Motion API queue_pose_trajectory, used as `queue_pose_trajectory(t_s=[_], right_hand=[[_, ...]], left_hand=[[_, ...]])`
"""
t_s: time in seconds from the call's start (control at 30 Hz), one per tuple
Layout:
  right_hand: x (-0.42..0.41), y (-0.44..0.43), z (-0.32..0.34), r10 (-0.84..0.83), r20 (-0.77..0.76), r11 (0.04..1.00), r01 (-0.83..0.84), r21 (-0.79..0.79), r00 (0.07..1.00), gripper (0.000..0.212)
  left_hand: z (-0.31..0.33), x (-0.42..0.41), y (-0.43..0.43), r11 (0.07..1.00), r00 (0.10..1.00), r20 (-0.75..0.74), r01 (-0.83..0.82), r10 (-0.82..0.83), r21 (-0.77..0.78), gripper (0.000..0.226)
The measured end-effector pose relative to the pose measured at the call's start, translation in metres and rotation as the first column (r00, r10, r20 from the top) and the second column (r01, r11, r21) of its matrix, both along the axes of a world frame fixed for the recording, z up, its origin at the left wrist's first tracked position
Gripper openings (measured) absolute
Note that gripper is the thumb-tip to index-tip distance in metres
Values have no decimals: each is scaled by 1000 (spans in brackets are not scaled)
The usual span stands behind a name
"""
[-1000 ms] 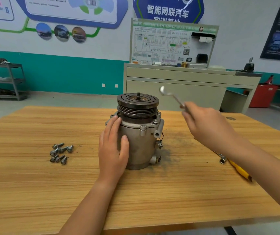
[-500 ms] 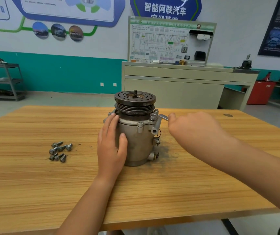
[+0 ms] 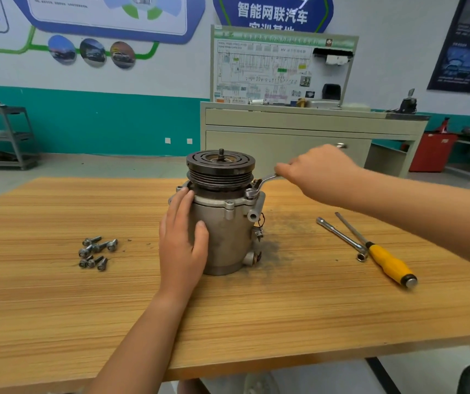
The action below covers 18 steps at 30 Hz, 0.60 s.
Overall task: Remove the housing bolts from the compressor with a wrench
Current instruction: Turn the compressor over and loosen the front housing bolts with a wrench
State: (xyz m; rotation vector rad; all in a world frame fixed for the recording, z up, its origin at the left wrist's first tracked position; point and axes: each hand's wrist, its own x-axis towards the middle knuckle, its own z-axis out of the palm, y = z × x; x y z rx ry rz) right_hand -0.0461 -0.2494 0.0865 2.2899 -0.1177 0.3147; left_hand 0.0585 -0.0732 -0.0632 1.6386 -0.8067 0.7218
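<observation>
1. Gripping the wrench point(image 3: 260, 185) by its handle, your right hand point(image 3: 317, 173) has its fingers curled tight round the shank, up and to the right of the compressor's top
2. Your left hand point(image 3: 181, 248) lies flat against the left side of the compressor point(image 3: 228, 231), fingers straight and pointing up, thumb spread across the front of the body; it presses rather than clasps
3. The compressor stands upright near the middle of the wooden table point(image 3: 57, 308), between your two hands: the left touches it directly, the right reaches it only through the wrench
4. The wrench's ring end sits over a housing bolt point(image 3: 249, 192) on the right of the upper flange, just below the pulley
5. The body is a dull grey metal cylinder with lugs round its flange and ports low on its right side; a dark grooved pulley point(image 3: 220, 169) with a short threaded stub caps it, and dark grime smears the wood to its right
6. A cluster of loose bolts point(image 3: 97, 253) lies on the table to the left, well apart from the compressor
7. To the right lie a slim socket bar point(image 3: 341, 238) and a yellow-handled screwdriver point(image 3: 387, 263), side by side under your right forearm
8. A red bin point(image 3: 431, 152) stands on the floor at far right; its contents cannot be made out
</observation>
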Motion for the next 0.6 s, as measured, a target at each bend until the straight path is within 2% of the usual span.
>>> queue_pose_trajectory(t_s=[0.07, 0.17, 0.3, 0.33, 0.4, 0.43, 0.5, 0.6], right_hand=[[18, -9, -16, 60, 55, 996, -64, 70, 997, 27], [43, -17, -37, 129, 159, 969, -159, 191, 979, 35], [51, -17, -38, 168, 285, 947, -234, 218, 944, 35], [45, -17, -36, 144, 403, 915, -276, 293, 904, 31], [27, -14, -28, 39, 639, 793, -413, 448, 768, 26], [16, -11, -26, -8, 677, 730, -459, 507, 736, 25], [-5, -3, -29, 3, 673, 699, -483, 527, 740, 22], [-33, 14, -37, 20, 540, 776, -353, 522, 842, 24]], left_hand=[[-1, -1, -2, 1000, 1000, -3, 2, -2, -22, 51], [-2, -3, -8, 999, 1000, -21, -8, 7, -53, 52], [-2, -1, -6, 1000, 1000, -2, -4, 4, -30, 52], [-2, 0, -5, 1000, 1000, 0, -3, 3, -24, 53], [-2, 0, -5, 1000, 1000, 5, -5, 5, -24, 53], [-2, 0, -5, 1000, 1000, 4, -6, 6, -26, 52], [-2, 1, -5, 1000, 1000, -4, -8, 8, -30, 52], [-3, 2, -5, 999, 1000, 0, -22, 22, -35, 52]])
